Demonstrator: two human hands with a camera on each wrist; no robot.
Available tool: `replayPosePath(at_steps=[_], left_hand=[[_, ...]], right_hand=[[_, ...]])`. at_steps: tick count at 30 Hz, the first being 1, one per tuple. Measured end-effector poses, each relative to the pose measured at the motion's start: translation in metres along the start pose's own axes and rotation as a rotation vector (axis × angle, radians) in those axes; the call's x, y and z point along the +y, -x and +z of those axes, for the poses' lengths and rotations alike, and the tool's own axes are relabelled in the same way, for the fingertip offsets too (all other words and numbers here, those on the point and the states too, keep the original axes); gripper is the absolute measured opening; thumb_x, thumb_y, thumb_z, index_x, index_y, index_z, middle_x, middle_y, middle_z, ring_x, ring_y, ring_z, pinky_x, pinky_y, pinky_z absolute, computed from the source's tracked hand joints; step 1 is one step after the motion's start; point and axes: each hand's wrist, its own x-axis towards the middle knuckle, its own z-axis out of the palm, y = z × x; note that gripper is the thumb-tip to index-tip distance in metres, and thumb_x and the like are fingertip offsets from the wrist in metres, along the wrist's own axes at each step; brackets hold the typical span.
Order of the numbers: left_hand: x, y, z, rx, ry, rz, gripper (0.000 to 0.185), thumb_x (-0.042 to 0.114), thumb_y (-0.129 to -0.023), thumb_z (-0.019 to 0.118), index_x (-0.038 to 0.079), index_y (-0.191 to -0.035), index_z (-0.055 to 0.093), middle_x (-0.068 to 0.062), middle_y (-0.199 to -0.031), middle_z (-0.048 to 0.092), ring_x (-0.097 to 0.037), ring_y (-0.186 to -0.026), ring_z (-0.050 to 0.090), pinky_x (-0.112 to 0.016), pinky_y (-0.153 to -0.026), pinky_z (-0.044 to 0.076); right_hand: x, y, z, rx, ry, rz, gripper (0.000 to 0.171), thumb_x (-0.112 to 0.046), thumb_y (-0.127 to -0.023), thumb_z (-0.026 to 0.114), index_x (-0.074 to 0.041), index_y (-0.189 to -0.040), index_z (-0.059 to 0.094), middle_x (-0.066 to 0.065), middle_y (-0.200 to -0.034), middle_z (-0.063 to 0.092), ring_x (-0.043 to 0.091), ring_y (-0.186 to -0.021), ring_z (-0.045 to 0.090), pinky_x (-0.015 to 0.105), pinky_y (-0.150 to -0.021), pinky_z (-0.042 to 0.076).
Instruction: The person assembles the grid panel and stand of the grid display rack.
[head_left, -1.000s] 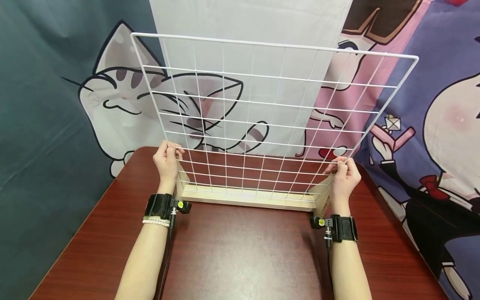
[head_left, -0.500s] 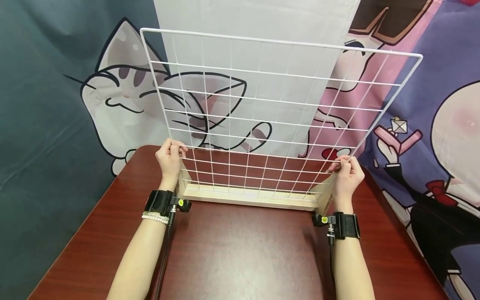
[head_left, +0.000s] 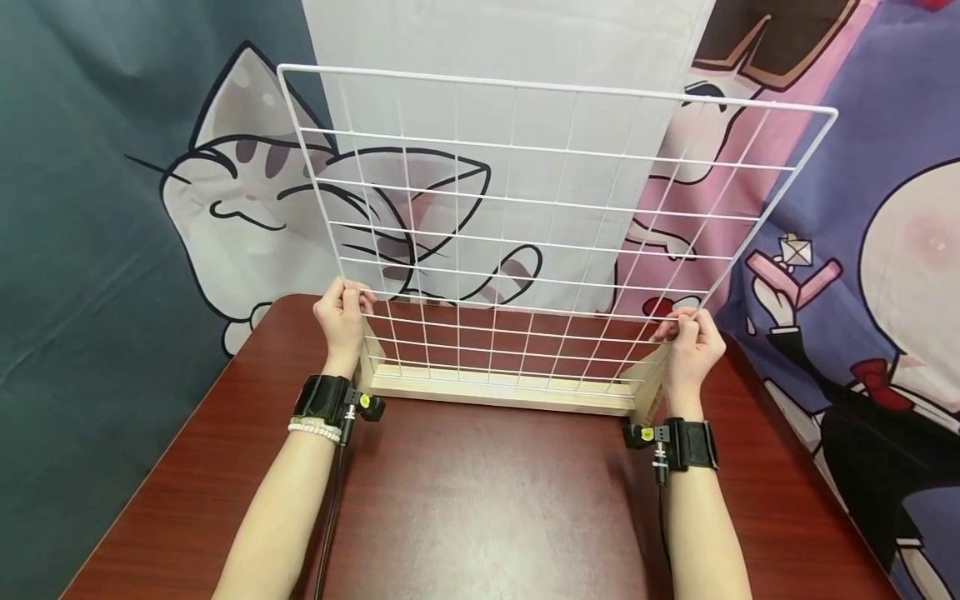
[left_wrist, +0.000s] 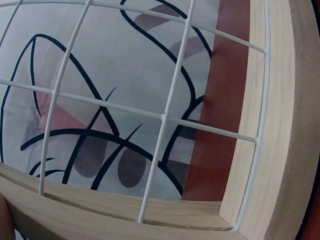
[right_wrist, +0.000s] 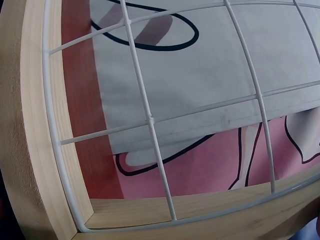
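A white wire grid panel (head_left: 558, 87) stands upright, its lower part at a light wooden base (head_left: 495, 392) with raised side pieces. My left hand (head_left: 343, 318) grips the panel's left edge, fingers curled over the wire just above the base's left side piece. Opposite it, my right hand (head_left: 693, 346) holds the right edge at a similar height. Close up in the left wrist view, the grid wires (left_wrist: 165, 117) run down to the wood (left_wrist: 280, 130). In the right wrist view, a rounded grid corner sits against the wooden side (right_wrist: 35, 110).
The reddish-brown table (head_left: 480, 500) carries the base near its far edge. Behind hangs a printed cloth (head_left: 247, 225) with cartoon figures. Wrist-camera straps and a cable (head_left: 330, 525) run along the forearms.
The panel's upper left corner has shifted a little to the right, while its right corner stays about level. Both hands keep their grip on the edges.
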Motion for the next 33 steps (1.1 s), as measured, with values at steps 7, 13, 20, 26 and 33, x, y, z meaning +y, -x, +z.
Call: replayPosePath(at_steps=[7,13,20,26,33], left_hand=[[-0.003,-0.001,0.002,0.007,-0.012,-0.016,0.022,-0.009,-0.087,0.038,-0.018,-0.073,0.052,-0.007,-0.059,0.062,-0.007,-0.044,0.049,-0.013,-0.048,0.044],[-0.003,0.0,0.003,0.001,-0.019,-0.034,0.025,-0.003,-0.094,0.043,-0.019,-0.077,0.052,0.004,-0.061,0.061,-0.008,-0.046,0.049,-0.013,-0.049,0.043],[-0.026,-0.002,0.002,0.023,-0.014,-0.032,0.036,0.01,-0.099,0.049,-0.014,-0.072,0.048,0.012,-0.062,0.061,-0.005,-0.047,0.049,-0.012,-0.046,0.038],[-0.015,-0.006,0.003,-0.003,-0.011,-0.049,0.034,0.006,-0.1,0.046,-0.017,-0.075,0.045,0.007,-0.065,0.061,-0.003,-0.051,0.051,-0.013,-0.049,0.04],[-0.012,-0.001,0.004,-0.007,-0.047,-0.043,0.031,0.004,-0.099,0.045,-0.014,-0.075,0.046,-0.002,-0.065,0.061,-0.009,-0.051,0.05,-0.011,-0.049,0.038]], right_hand=[[-0.001,-0.001,0.0,-0.015,0.01,0.001,0.032,0.01,-0.088,0.038,-0.003,-0.069,0.06,0.002,-0.051,0.056,0.01,-0.04,0.054,0.021,-0.039,0.046],[-0.003,-0.001,0.0,-0.02,0.037,-0.018,0.03,0.009,-0.089,0.039,-0.003,-0.069,0.059,0.001,-0.054,0.057,0.008,-0.042,0.055,0.019,-0.042,0.046],[-0.002,0.0,-0.001,-0.016,0.024,-0.014,0.03,0.009,-0.089,0.041,-0.003,-0.07,0.06,0.002,-0.052,0.057,0.009,-0.041,0.055,0.02,-0.041,0.047],[-0.006,0.0,0.003,-0.048,0.029,-0.04,0.023,0.008,-0.092,0.042,0.003,-0.077,0.059,0.003,-0.06,0.059,0.009,-0.048,0.058,0.018,-0.045,0.048],[-0.019,0.008,0.007,-0.079,0.162,-0.058,0.026,0.006,-0.094,0.042,-0.006,-0.08,0.061,-0.002,-0.063,0.063,0.009,-0.054,0.06,0.018,-0.052,0.05]])
